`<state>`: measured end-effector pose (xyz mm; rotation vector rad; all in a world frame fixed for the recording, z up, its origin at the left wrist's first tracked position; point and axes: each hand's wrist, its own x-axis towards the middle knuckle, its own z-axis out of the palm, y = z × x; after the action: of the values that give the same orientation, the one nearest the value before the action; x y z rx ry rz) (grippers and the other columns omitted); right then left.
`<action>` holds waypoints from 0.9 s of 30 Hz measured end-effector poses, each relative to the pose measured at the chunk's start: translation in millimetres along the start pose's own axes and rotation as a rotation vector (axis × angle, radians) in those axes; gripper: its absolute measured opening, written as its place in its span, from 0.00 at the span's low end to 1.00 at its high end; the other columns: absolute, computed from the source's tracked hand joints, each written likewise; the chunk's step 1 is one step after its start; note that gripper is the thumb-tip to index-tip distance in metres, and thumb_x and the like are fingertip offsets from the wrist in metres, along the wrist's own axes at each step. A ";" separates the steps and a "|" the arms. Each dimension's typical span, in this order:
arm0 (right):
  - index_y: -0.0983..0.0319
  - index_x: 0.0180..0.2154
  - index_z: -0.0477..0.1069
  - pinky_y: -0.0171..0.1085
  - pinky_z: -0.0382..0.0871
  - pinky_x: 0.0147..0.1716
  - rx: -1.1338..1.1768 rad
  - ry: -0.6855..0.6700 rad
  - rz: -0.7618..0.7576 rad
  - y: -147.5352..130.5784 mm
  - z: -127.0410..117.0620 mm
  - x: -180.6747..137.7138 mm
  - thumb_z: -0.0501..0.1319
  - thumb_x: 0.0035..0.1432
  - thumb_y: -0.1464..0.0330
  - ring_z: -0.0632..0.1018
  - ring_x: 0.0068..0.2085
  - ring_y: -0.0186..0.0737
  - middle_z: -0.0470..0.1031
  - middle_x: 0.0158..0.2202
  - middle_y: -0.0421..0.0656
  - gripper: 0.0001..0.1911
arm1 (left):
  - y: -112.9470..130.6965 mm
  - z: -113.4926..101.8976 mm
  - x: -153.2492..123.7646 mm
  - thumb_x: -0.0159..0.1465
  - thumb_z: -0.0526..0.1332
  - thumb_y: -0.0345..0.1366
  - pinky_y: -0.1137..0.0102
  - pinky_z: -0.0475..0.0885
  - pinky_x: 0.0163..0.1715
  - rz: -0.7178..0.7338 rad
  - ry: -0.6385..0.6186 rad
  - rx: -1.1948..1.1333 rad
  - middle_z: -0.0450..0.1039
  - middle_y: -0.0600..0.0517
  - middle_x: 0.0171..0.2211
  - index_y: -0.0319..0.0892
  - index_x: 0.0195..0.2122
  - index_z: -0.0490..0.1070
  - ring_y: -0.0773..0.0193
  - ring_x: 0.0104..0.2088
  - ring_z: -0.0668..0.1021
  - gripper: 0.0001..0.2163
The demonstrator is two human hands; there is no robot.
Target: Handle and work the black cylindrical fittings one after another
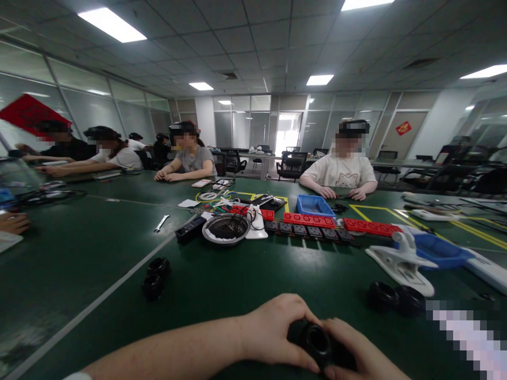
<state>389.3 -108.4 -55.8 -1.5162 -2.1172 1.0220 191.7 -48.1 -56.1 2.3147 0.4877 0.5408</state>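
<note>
My left hand (273, 330) and my right hand (364, 353) meet low at the near edge of the green table (99, 253). Both are closed round one black ring-shaped part (317, 343) with a round hole facing up. The left fingers curl over its left side, the right hand covers its right side. Two similar black rings (396, 300) lie just beyond my right hand. Another pair of black rings (156, 277) lies to the left, past my left forearm.
A white clamp (400, 264), blue trays (315, 205), red and black power strips (312, 224), a round bowl of wires (226, 228) and a wrench (161, 223) lie mid-table. Several people sit along the far and left sides.
</note>
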 end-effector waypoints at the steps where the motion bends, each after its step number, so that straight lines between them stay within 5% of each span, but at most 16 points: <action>1: 0.61 0.37 0.70 0.41 0.63 0.42 0.000 -0.010 0.001 -0.4 -0.9 0.4 0.60 0.46 0.69 0.70 0.41 0.46 0.71 0.37 0.44 0.12 | 0.0 -0.6 0.4 0.50 0.68 0.42 0.72 0.66 0.41 0.002 -0.011 -0.007 0.67 0.52 0.39 0.44 0.45 0.67 0.62 0.40 0.71 0.22; 10: 0.63 0.27 0.66 0.35 0.62 0.27 -0.190 0.121 0.035 3.6 13.2 6.1 0.64 0.40 0.65 0.70 0.30 0.42 0.69 0.28 0.43 0.12 | 11.8 14.9 -2.2 0.45 0.70 0.44 0.71 0.67 0.35 -0.217 0.075 0.045 0.67 0.53 0.36 0.44 0.41 0.69 0.62 0.35 0.71 0.22; 15: 0.63 0.26 0.67 0.43 0.63 0.32 -0.442 0.240 0.041 -4.5 19.3 6.4 0.66 0.38 0.59 0.71 0.32 0.49 0.71 0.28 0.46 0.16 | 14.1 21.7 -2.2 0.43 0.71 0.45 0.68 0.66 0.37 -0.276 0.159 0.097 0.67 0.53 0.35 0.44 0.41 0.69 0.60 0.36 0.71 0.25; 21: 0.64 0.41 0.69 0.45 0.63 0.40 -0.259 0.146 -0.081 3.8 11.2 2.2 0.66 0.40 0.57 0.71 0.40 0.52 0.71 0.39 0.50 0.26 | 2.5 13.4 0.4 0.47 0.70 0.42 0.72 0.66 0.36 -0.142 0.067 0.007 0.66 0.54 0.36 0.45 0.44 0.68 0.63 0.36 0.71 0.23; 27: 0.61 0.34 0.71 0.39 0.64 0.39 -0.075 0.027 -0.099 7.8 0.6 0.5 0.64 0.43 0.64 0.71 0.38 0.45 0.71 0.35 0.44 0.13 | -2.9 9.2 0.3 0.49 0.69 0.41 0.74 0.67 0.36 -0.032 0.003 -0.046 0.66 0.54 0.36 0.47 0.47 0.67 0.64 0.36 0.71 0.24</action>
<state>394.0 -106.8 -61.9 -1.4342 -2.2106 0.8923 196.1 -51.0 -64.3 2.2591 0.5079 0.5347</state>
